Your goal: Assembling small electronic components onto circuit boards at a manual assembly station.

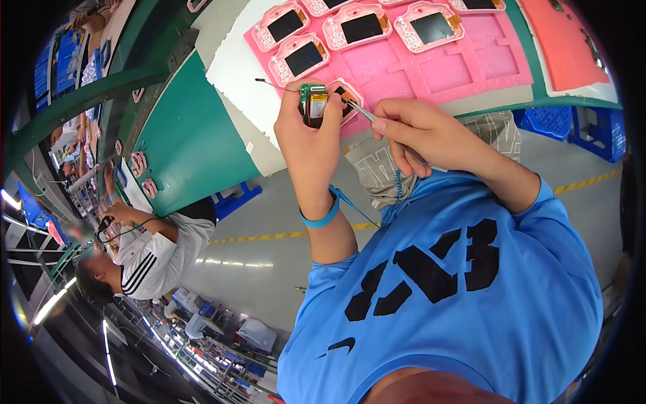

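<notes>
My left hand is closed around a small green circuit board carrying a silver battery with yellow tape. A thin dark wire sticks out from it to the left. Between the fingers of my right hand is a pair of metal tweezers. Their tips reach an orange ribbon strip close to the board, at a pink handheld console shell. That shell is partly covered by my left hand, so whether the tips touch the strip is hard to tell.
A pink foam tray bears several pink console shells with dark screens. White sheeting lies left of it on the green bench. Blue stools stand right. A co-worker sits left. A strap circles my left wrist.
</notes>
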The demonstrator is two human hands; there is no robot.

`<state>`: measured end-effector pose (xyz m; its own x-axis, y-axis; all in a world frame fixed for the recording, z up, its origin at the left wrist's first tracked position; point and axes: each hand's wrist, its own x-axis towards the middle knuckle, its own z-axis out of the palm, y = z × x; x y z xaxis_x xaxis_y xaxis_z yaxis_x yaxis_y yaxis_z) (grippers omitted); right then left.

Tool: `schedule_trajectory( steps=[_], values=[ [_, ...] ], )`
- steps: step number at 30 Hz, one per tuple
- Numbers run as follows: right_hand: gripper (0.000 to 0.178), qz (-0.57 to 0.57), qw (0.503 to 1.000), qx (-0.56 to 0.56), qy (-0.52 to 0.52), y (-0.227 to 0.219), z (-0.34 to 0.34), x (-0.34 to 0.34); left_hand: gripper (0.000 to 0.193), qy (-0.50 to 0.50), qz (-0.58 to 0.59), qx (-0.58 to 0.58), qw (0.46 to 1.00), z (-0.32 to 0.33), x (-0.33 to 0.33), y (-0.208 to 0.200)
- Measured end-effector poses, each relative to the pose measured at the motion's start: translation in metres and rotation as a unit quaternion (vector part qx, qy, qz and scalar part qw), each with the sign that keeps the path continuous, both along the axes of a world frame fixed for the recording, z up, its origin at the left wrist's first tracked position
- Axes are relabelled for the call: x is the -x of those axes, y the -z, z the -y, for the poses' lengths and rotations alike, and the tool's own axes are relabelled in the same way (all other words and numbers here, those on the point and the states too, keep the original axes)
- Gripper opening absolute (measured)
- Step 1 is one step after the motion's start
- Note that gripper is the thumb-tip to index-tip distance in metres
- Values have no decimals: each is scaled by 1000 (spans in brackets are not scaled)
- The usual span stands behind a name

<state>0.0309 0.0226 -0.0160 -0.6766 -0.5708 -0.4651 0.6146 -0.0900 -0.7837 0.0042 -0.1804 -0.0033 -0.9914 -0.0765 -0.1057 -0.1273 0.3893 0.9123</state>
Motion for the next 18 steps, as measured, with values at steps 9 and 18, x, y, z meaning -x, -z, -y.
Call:
schedule_trajectory(
  steps=[9, 18],
  values=[
    [21, -5, 999, -35, 7, -4, 10, 0, 20, 5, -14, 0, 1000, 4, -2, 8],
    [19, -42, 999, -20, 23, 4, 12, -3, 20, 19, 0, -18, 1000, 14, -4, 2]
  ],
)
